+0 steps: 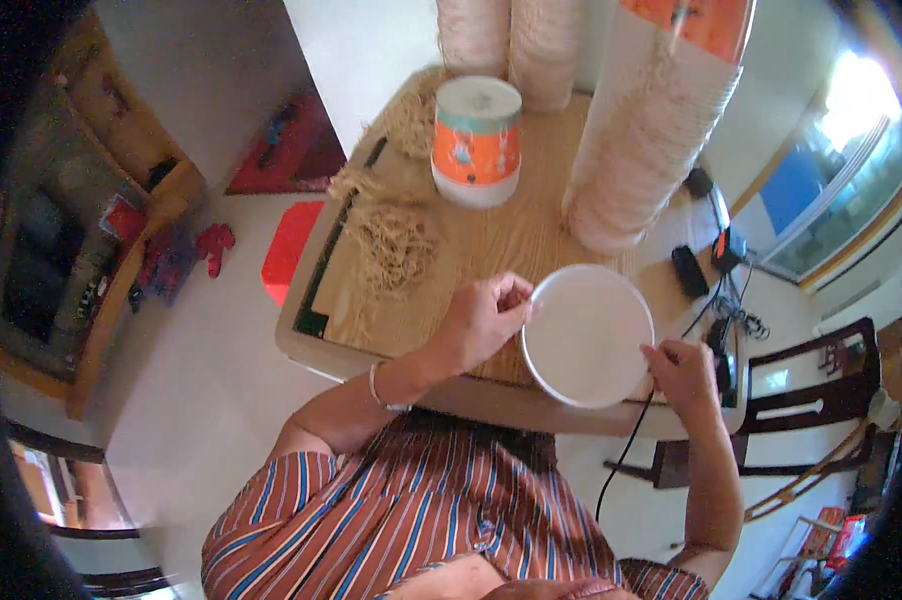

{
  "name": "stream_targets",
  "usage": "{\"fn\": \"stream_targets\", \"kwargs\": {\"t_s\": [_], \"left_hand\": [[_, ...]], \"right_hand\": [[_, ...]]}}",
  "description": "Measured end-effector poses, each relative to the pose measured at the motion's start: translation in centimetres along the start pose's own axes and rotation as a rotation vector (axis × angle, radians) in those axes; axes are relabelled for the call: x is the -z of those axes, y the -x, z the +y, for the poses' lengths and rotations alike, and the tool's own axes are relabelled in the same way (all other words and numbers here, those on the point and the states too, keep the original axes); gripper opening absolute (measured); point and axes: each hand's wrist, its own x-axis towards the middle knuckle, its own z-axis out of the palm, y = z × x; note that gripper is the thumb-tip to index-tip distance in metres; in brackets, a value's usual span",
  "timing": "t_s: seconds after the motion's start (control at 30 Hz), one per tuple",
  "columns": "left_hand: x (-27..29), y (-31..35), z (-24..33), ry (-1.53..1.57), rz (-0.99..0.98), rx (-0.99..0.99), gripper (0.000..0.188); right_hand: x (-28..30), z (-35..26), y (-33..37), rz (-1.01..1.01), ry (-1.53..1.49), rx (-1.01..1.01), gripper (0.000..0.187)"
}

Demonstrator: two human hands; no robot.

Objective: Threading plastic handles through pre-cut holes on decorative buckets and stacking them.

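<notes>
A round, pale white piece with a raised rim (589, 340) is held up over the front edge of the table; whether it is a shallow lid or the mouth of a tub cannot be told. At its upper left rim, my left hand (483, 318) pinches it between thumb and fingers. My right hand (685, 372) grips the opposite rim, lower on the right. Left of my left hand lies a loose tangle of tan stringy fibre (391, 250). Farther back stands an orange, white and green paper tub (477, 150), turned upside down.
A tall leaning stack of nested tubs (656, 130) rises at the back right, with more stacks (546, 50) behind. Black adapters and cables (691, 270) lie along the table's right side. A red stool (291, 245) stands left, a dark wooden chair (811, 400) right.
</notes>
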Motion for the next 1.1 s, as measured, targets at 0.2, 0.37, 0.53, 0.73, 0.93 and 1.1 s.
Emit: {"fn": "stream_targets", "kwargs": {"t_s": [0.2,0.37,0.53,0.73,0.93,1.1], "left_hand": [[0.4,0.2,1.5,0.124,-0.087,0.152,0.019],[0.9,0.2,4.1,0.212,-0.12,0.11,0.015],[2.1,0.4,10.0,0.145,-0.111,-0.168,0.011],[3.5,-2.1,18.5,-0.046,0.19,-0.567,0.008],[4.8,-7.8,29.2,-0.13,0.548,-1.149,0.011],[2.4,-9.8,35.8,-1.056,1.316,-1.01,0.016]], "right_hand": [[1.4,-0.2,0.3,-0.32,-0.449,-0.294,0.031],[3.4,-0.5,0.8,-0.347,-0.51,-0.305,0.026],[8.1,-5.4,3.8,-0.171,-0.371,-0.193,0.019],[13.0,-9.4,4.5,0.329,-0.345,0.107,0.018],[22.3,-12.8,0.3,0.679,-0.128,0.598,0.028],[30.1,-15.2,-7.5,0.817,0.0,0.675,0.026]]}}
